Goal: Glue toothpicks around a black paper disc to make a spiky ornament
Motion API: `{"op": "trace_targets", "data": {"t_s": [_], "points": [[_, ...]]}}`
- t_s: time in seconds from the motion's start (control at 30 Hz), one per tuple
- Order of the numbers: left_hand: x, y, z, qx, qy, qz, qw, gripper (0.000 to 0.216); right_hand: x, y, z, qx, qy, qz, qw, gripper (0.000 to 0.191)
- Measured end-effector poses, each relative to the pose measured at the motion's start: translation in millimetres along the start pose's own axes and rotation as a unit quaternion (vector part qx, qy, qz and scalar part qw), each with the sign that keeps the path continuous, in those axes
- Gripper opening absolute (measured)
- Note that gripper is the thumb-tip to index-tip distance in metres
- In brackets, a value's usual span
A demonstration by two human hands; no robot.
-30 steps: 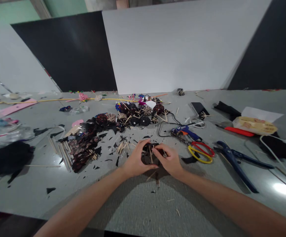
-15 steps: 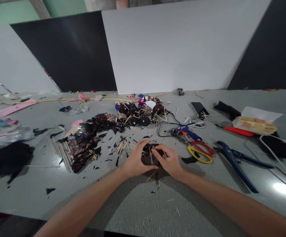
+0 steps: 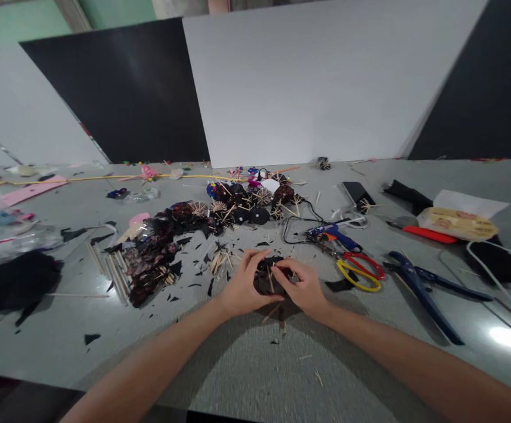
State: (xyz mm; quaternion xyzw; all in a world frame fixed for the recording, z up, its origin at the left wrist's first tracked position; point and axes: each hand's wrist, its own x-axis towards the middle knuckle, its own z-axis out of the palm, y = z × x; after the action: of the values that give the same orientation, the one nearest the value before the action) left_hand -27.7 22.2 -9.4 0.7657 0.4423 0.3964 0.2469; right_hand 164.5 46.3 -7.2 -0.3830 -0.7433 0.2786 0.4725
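Observation:
Both of my hands meet over a small dark fabric piece with thin wooden sticks (image 3: 268, 281) at the middle of the grey table (image 3: 246, 364). My left hand (image 3: 241, 288) curls round its left side, thumb and fingers closed on it. My right hand (image 3: 303, 286) holds the right side, fingers pinched at the top of the piece. One stick pokes out below my hands. Loose toothpicks (image 3: 221, 261) lie just left of my left hand.
A heap of dark fabric pieces with sticks (image 3: 220, 211) lies behind my hands. Patterned fabric scraps (image 3: 147, 264) and skewers (image 3: 114, 273) lie left. A blue glue gun (image 3: 332, 235), red and yellow scissors (image 3: 359, 270), blue pliers (image 3: 418, 288) and a phone (image 3: 356, 192) lie right.
My hands and the piece have barely moved; only a slight shift of the fingers and of the camera.

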Motion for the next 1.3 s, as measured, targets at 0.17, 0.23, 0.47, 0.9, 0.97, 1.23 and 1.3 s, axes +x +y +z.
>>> {"op": "trace_targets", "data": {"t_s": [0.17,0.23,0.47,0.9,0.97,1.23,1.3], "points": [[-0.1,0.1,0.3,0.002,0.007,0.003,1.000,0.108,-0.4,1.6,0.1,0.000,0.000,0.015,1.000,0.018],[-0.1,0.4,0.1,0.005,0.004,-0.004,1.000,0.108,-0.5,1.4,-0.2,0.002,-0.004,0.020,1.000,0.019],[0.2,0.3,-0.3,0.000,0.005,-0.016,1.000,0.109,-1.0,-1.6,-0.5,0.020,-0.006,0.033,0.999,0.020],[0.4,1.4,-2.1,0.000,-0.013,-0.019,1.000,0.105,-2.3,2.1,0.0,0.050,-0.018,0.049,0.997,0.021],[0.8,1.5,-2.6,0.003,-0.020,-0.020,1.000,0.101,-2.0,0.9,-0.4,0.055,-0.019,0.050,0.997,0.022],[1.3,0.6,-1.6,-0.002,-0.026,-0.020,0.999,0.100,-0.1,-1.4,-0.8,0.046,-0.011,0.033,0.998,0.023],[1.3,-0.1,-0.8,-0.011,-0.029,-0.026,0.999,0.104,0.1,-1.2,-1.0,0.044,-0.009,0.029,0.999,0.023]]}}
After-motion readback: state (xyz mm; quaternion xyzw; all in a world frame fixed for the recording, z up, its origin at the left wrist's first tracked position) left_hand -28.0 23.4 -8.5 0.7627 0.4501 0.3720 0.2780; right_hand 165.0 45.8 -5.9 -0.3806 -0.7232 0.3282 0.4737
